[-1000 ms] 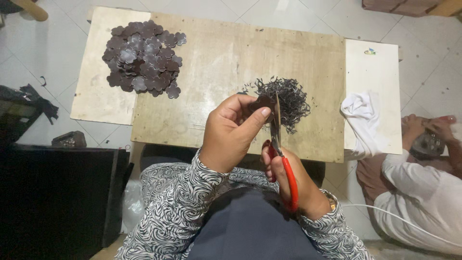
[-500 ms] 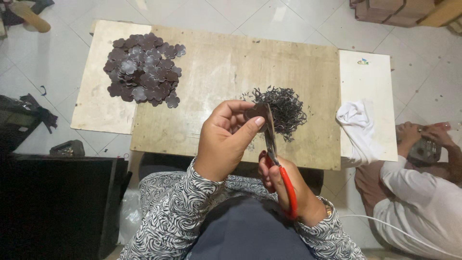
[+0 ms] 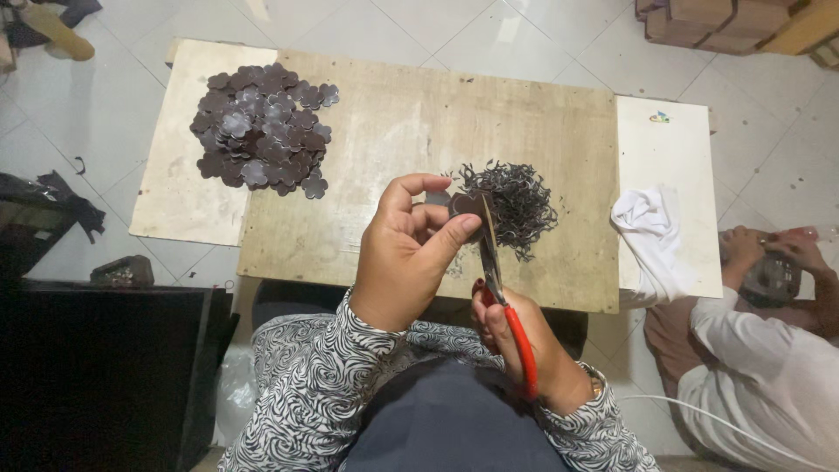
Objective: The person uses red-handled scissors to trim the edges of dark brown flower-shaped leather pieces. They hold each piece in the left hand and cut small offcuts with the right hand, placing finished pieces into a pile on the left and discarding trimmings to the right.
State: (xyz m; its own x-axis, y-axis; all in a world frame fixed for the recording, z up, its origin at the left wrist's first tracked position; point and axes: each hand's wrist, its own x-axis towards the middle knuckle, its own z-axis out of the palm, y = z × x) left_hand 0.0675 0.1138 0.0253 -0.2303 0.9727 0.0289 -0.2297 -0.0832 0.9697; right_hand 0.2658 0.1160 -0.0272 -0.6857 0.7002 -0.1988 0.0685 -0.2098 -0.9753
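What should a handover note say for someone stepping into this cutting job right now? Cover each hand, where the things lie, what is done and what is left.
Left hand: pinches a dark piece in its fingertips.
Right hand: grips red-handled scissors, blades up at the piece's edge.
On the board: a pile of dark flower shapes at far left, a heap of thin trimmings just beyond the hands, a white cloth to the right.
Another person sits at right, busy with something of their own.
Done: judging by the heap, many pieces trimmed.
Left: the piece in hand; possibly the pile.
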